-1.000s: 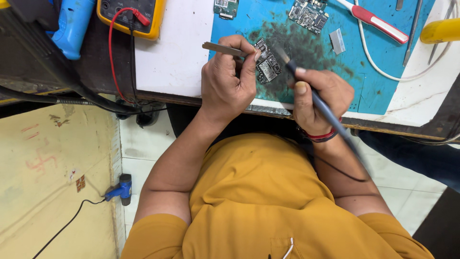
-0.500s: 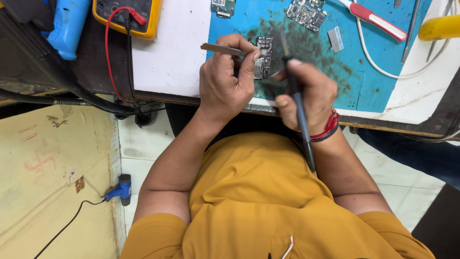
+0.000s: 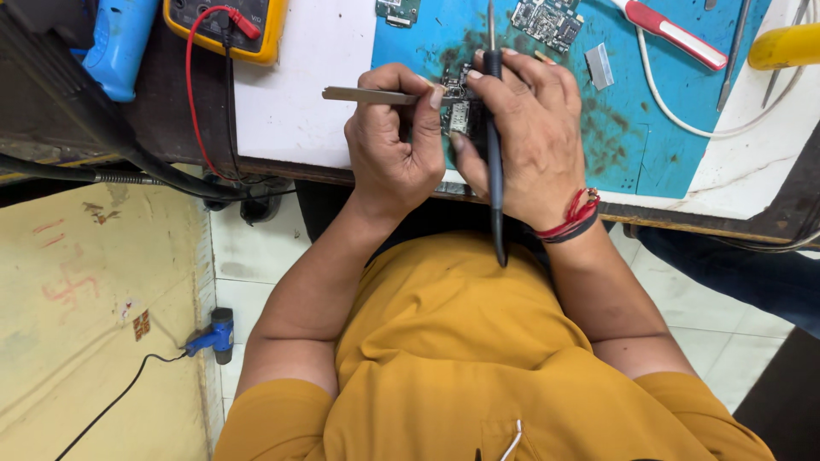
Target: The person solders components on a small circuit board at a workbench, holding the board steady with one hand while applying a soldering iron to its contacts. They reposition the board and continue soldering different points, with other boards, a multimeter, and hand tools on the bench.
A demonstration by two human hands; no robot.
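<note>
My left hand (image 3: 389, 141) grips flat metal tweezers (image 3: 367, 96) whose handle points left; their tips reach a small circuit board (image 3: 459, 111) on the blue work mat (image 3: 666, 128). My right hand (image 3: 530, 137) holds a dark soldering iron (image 3: 494, 154) upright like a pen, its thin tip pointing away from me above the board and its cord end running back toward my chest. Both hands sit close together over the board, which they mostly hide. A red thread band circles my right wrist.
A yellow multimeter (image 3: 226, 26) with a red lead and a blue tool (image 3: 120, 43) lie at the far left. Other circuit boards (image 3: 551, 19), a red-handled tool (image 3: 675, 34), a white cable (image 3: 683, 119) and a yellow object (image 3: 784, 44) sit on the bench. A blue plug (image 3: 213, 337) lies on the floor.
My right hand has swung the soldering iron from slanting down-right to upright and moved left against my left hand. The view has shifted slightly.
</note>
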